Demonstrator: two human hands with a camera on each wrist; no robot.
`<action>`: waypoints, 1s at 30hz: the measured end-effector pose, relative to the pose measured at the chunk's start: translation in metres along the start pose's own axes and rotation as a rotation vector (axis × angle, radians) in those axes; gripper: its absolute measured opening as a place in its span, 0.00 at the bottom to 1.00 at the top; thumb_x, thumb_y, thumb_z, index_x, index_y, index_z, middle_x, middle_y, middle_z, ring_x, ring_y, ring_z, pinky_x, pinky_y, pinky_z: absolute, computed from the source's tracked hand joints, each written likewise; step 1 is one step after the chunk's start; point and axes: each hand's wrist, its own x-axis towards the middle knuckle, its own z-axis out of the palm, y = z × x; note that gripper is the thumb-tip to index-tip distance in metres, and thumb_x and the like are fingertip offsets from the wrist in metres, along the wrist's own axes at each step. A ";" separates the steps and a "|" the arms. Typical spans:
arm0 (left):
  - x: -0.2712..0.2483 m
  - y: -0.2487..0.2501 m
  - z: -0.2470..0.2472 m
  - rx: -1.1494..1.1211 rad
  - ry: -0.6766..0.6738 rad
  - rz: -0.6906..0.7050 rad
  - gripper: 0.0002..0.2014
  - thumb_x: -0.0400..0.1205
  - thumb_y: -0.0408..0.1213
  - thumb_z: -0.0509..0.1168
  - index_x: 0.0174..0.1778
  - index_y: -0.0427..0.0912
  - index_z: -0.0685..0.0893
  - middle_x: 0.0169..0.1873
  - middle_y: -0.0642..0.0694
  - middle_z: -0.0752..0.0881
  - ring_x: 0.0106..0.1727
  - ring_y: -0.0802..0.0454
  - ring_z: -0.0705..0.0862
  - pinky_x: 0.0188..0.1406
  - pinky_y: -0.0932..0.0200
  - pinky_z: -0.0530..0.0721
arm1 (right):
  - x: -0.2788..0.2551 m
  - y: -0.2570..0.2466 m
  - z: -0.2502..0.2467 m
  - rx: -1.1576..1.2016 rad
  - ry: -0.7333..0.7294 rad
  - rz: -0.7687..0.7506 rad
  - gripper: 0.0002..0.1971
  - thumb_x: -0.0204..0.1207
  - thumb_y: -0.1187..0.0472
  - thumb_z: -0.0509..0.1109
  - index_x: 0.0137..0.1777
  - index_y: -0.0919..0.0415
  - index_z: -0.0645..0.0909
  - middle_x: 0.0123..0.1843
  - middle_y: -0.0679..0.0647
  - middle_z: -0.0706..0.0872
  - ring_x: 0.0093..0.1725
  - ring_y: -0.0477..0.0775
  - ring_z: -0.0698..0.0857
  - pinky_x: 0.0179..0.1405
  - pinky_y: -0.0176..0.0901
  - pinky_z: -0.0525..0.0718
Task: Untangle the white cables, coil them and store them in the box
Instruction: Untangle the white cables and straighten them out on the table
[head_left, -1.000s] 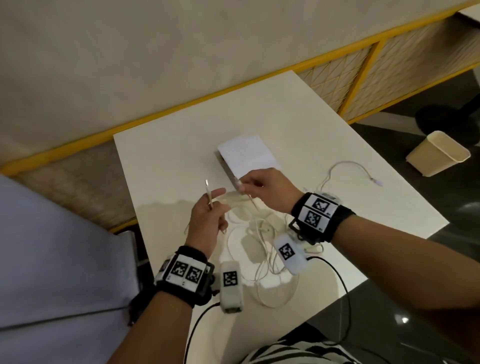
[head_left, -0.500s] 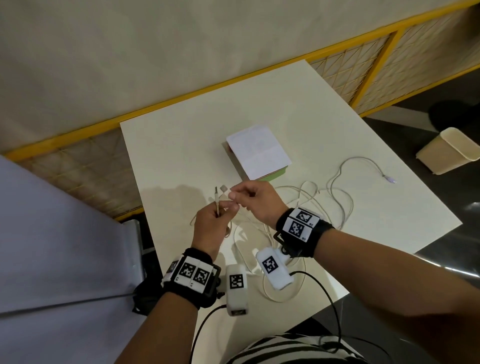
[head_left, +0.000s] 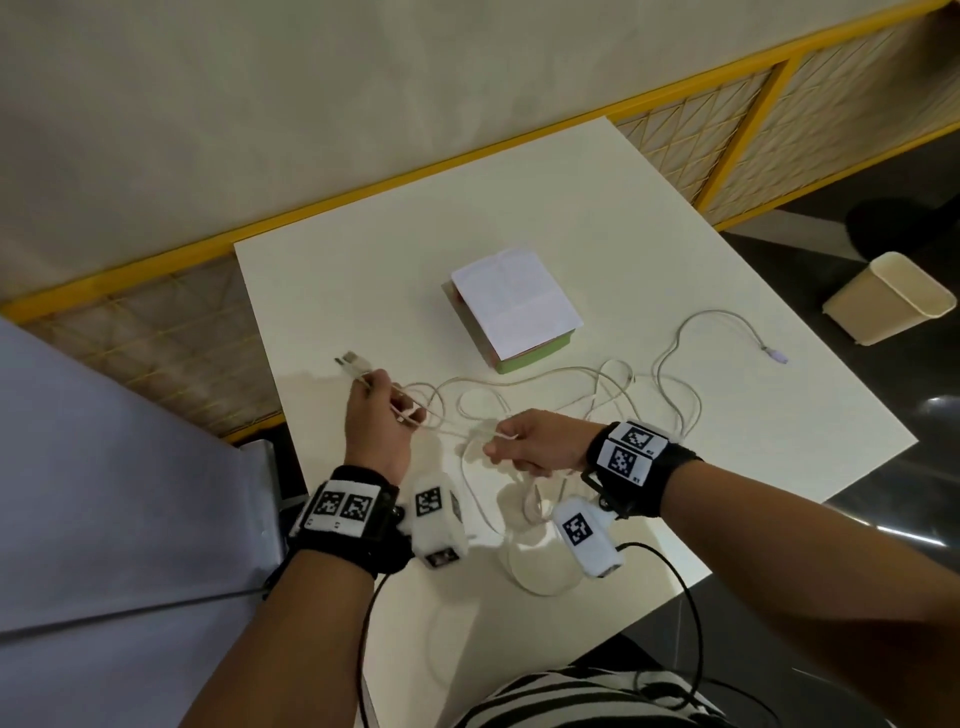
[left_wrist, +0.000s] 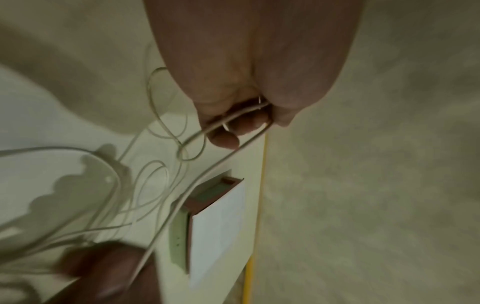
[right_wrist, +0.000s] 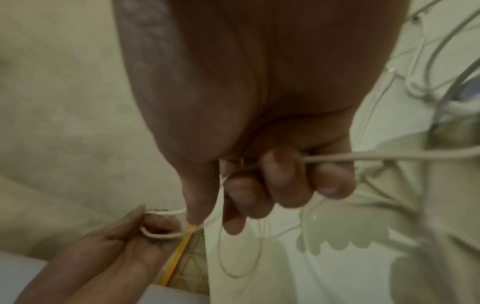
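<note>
Several tangled white cables (head_left: 571, 379) sprawl over the white table (head_left: 332, 291), with one loose end and its plug (head_left: 776, 356) at the right. My left hand (head_left: 382, 410) grips a folded bunch of cable near the left edge, the USB plugs (head_left: 350, 360) sticking out past its fingers (left_wrist: 226, 137). My right hand (head_left: 524, 441) pinches a strand (right_wrist: 363, 157) of the same cable a little to the right, above the tangle. The box (head_left: 511, 312), green-sided with a white lid, stands behind the hands.
A loop of cable (head_left: 540, 571) lies near the front table edge under the right wrist. A beige bin (head_left: 888, 299) stands on the dark floor at the right. A yellow-framed mesh rail (head_left: 675, 135) runs behind the table. A grey surface (head_left: 104, 493) lies at the left.
The hands have moved apart: the left went left with the plugs, the right drew back toward me along the cable. The stretch between them is longer.
</note>
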 end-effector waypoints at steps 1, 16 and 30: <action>0.004 0.005 -0.004 -0.076 0.006 -0.017 0.11 0.88 0.37 0.53 0.39 0.45 0.72 0.28 0.45 0.77 0.26 0.52 0.80 0.36 0.54 0.83 | -0.002 0.005 -0.003 -0.062 0.036 0.013 0.13 0.78 0.49 0.68 0.35 0.56 0.79 0.25 0.48 0.74 0.23 0.48 0.70 0.26 0.39 0.71; 0.028 0.036 -0.054 -0.143 0.084 0.002 0.17 0.87 0.39 0.54 0.30 0.49 0.65 0.13 0.55 0.62 0.15 0.57 0.60 0.21 0.63 0.63 | -0.051 0.064 -0.036 -0.578 0.466 0.293 0.17 0.84 0.47 0.54 0.41 0.59 0.73 0.52 0.62 0.85 0.51 0.63 0.82 0.43 0.46 0.71; -0.043 -0.029 0.021 0.633 -0.382 0.049 0.11 0.78 0.47 0.71 0.35 0.44 0.87 0.12 0.55 0.68 0.19 0.53 0.66 0.22 0.61 0.67 | -0.020 -0.006 0.024 -0.532 0.468 -0.232 0.18 0.86 0.52 0.47 0.64 0.61 0.71 0.54 0.63 0.86 0.49 0.66 0.84 0.51 0.59 0.81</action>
